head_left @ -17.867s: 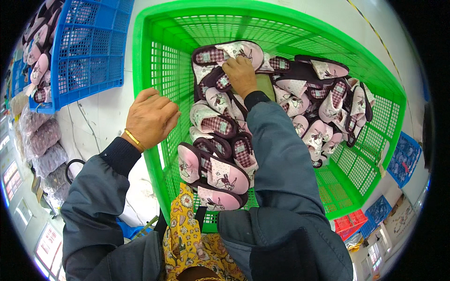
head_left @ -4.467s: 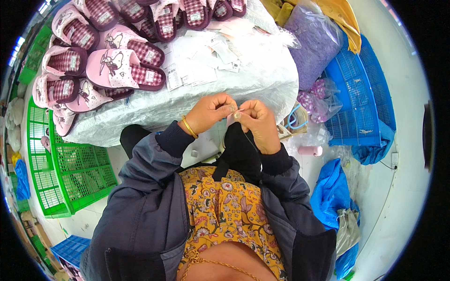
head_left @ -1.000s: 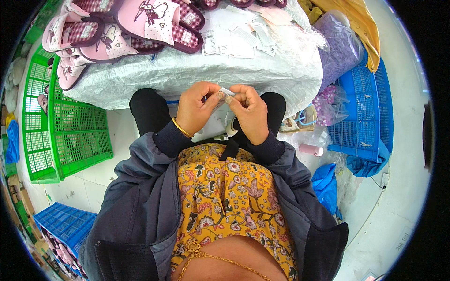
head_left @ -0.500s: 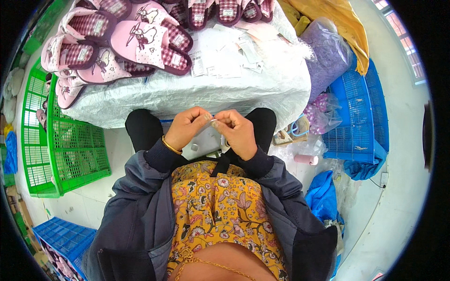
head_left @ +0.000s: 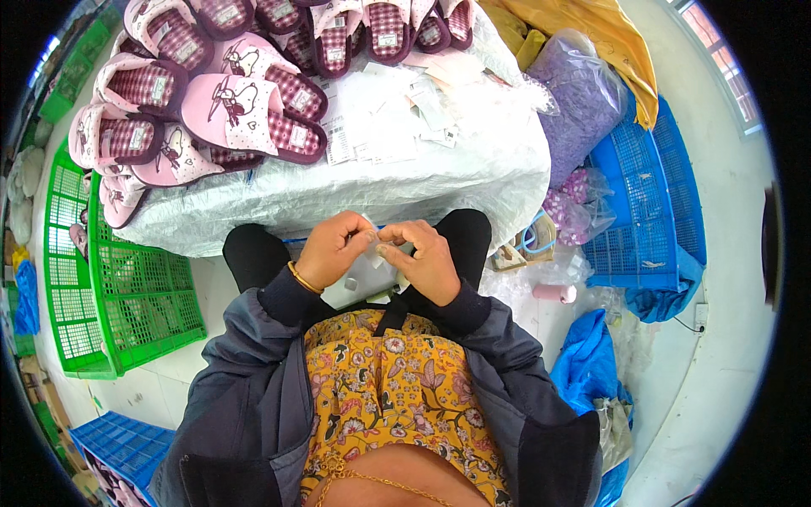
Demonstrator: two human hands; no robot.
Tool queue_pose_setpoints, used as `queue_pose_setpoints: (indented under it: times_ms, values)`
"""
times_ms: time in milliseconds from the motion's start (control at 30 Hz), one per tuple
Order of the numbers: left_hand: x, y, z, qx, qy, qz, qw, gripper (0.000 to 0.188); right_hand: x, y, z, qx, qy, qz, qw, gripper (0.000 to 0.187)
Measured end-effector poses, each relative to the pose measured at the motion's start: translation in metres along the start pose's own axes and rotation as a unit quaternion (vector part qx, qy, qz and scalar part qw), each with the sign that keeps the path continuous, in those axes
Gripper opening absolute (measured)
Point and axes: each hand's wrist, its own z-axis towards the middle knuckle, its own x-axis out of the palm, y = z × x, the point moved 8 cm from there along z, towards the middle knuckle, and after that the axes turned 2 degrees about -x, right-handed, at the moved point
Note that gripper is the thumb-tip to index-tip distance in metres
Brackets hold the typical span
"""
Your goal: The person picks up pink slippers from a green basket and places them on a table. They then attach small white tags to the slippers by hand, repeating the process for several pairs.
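My left hand (head_left: pixel 334 252), with a gold bangle at its wrist, is pinched closed in front of my lap. Its fingertips hold a small white slip (head_left: pixel 377 260), whose exact kind is too small to tell. Close beside it, my right hand (head_left: pixel 427 264) has thumb and forefinger curled around the same slip. Ahead of both hands stands a work surface wrapped in white plastic sheeting (head_left: pixel 372 190). Pink slippers with dark checked insoles (head_left: pixel 245 110) are heaped at its far left. Paper labels (head_left: pixel 393 127) lie scattered to the right of these slippers.
A green plastic crate (head_left: pixel 148 296) stands at left, with a blue crate (head_left: pixel 127 439) below it. On the right are a stuffed purple bag (head_left: pixel 579 97), a blue basket (head_left: pixel 629 203), a pink thread spool (head_left: pixel 554 293) and blue sheeting (head_left: pixel 579 359) on the floor.
My fingertips have drawn slightly apart, and the white slip now shows lower between them. The whole view has shifted a little, so the slippers and work surface appear lower.
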Motion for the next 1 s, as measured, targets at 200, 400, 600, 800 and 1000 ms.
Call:
queue_pose_setpoints:
  times_ms: [200, 400, 600, 800, 1000]
  values:
    - [0.001, -0.036, 0.047, 0.065, -0.029, 0.095, 0.993, 0.017, -0.013, -0.035, 0.000, 0.109, -0.086, 0.085, 0.987, 0.021]
    - [-0.040, -0.032, 0.160, 0.098, -0.199, 0.399, 0.890, 0.041, -0.024, -0.043, 0.000, 0.107, -0.103, 0.079, 0.986, 0.019]
    - [-0.035, -0.014, 0.189, 0.016, -0.156, 0.464, 0.872, 0.046, -0.034, -0.060, -0.008, 0.138, -0.126, 0.110, 0.976, 0.017]
    - [-0.045, -0.001, 0.196, -0.042, -0.188, 0.338, 0.921, 0.033, -0.036, -0.061, -0.008, 0.126, -0.131, 0.116, 0.977, 0.016]
    - [-0.059, -0.002, 0.182, 0.019, -0.225, 0.168, 0.960, 0.023, -0.047, -0.054, -0.005, 0.101, -0.142, 0.126, 0.977, 0.015]
